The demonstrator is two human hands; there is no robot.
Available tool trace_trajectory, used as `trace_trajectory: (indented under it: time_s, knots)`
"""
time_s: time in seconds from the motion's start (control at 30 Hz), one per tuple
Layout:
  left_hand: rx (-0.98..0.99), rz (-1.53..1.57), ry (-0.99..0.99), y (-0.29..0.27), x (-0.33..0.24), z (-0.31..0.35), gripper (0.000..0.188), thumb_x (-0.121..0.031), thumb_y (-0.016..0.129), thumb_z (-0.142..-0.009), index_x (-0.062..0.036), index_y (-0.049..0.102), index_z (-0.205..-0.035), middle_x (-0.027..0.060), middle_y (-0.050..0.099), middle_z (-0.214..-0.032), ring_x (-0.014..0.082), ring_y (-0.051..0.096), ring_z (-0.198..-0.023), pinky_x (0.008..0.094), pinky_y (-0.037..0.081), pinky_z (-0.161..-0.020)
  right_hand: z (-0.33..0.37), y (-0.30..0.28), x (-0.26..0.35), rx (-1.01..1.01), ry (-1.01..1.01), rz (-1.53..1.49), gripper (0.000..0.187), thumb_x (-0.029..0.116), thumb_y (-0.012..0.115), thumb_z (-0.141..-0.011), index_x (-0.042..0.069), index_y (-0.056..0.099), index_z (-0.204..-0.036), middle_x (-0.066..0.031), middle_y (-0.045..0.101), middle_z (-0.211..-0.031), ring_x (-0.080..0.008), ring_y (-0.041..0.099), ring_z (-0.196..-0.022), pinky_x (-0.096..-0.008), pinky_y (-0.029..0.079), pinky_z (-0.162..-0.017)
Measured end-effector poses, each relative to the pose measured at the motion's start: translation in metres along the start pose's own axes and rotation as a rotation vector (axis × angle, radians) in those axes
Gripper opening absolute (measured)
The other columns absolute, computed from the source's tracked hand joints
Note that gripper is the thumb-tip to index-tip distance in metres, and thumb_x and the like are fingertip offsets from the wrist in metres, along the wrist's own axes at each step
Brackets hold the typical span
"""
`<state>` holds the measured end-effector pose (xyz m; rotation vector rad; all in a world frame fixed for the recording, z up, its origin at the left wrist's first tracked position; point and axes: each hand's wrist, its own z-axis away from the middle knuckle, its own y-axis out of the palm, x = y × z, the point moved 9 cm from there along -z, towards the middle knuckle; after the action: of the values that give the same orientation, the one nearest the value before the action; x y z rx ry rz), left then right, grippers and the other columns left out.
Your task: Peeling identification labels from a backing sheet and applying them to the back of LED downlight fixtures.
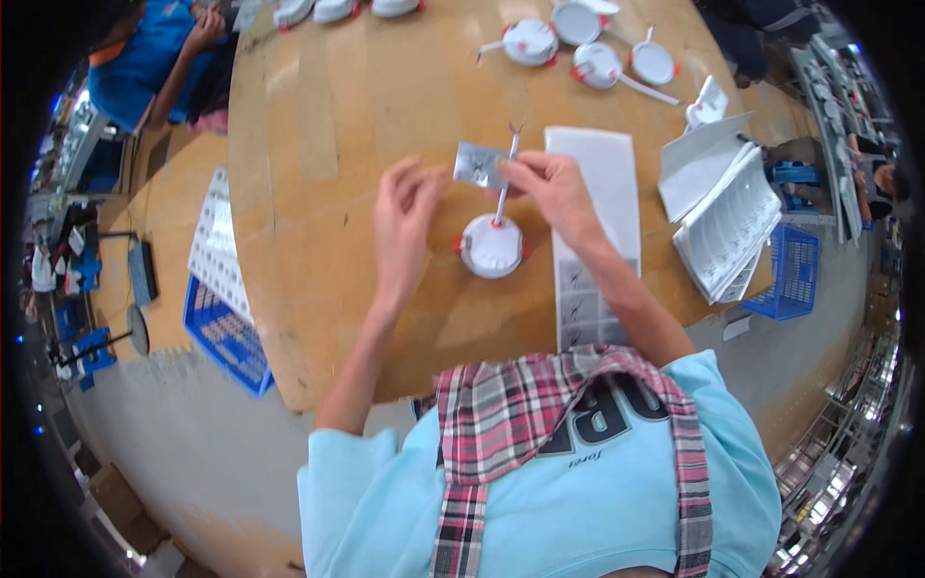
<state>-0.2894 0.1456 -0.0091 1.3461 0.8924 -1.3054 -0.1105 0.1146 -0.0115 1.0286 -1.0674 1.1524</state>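
My right hand (pixel 551 193) pinches a silver label (pixel 475 164) at its right edge, right against a white cable (pixel 514 144). Whether those fingers also grip the cable is hidden. The cable rises from a round white downlight (pixel 492 248) with red clips, lying on the wooden table. To the left of the label, my left hand (pixel 409 200) has its fingers loosely bent and slightly blurred, apart from the label, with nothing visible in them. Beside my right forearm lies a label sheet (pixel 590 183), its upper part blank and silver labels on its lower part.
Several more downlights (pixel 597 65) lie at the far side of the table (pixel 328 193). A stack of label sheets (pixel 727 226) sits at the right edge. Blue baskets (pixel 226 337) stand at both sides. Another person in a blue shirt (pixel 149 63) is at the far left.
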Motion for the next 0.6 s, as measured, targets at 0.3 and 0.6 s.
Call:
trace_trajectory:
  time_s: [0.3,0.6]
  knots:
    - [0.131,-0.962,0.359,0.033,0.003,0.058,0.062,-0.023,0.076,-0.068,0.0008,0.049,-0.119,0.0196,0.050,-0.118,0.0362,0.043,-0.114,0.0443,0.032,-0.100,0.004,-0.002,-0.003,-0.075,-0.082,0.070,0.023,0.017,0.059,-0.090,-0.005,0.065,-0.095,-0.0082,0.068,-0.079,-0.0112,0.064,-0.076,-0.0263,0.051,-0.070]
    - [-0.324,-0.955,0.442,-0.052,-0.054,0.073,0.061,-0.021,0.068,-0.082,0.0038,0.041,-0.130,0.0187,0.040,-0.133,0.0322,0.039,-0.124,0.0437,0.028,-0.107,0.031,-0.081,0.029,-0.316,-0.307,0.257,0.021,0.014,0.057,-0.092,-0.004,0.064,-0.099,-0.0110,0.069,-0.085,-0.0166,0.068,-0.082,-0.0272,0.052,-0.073]
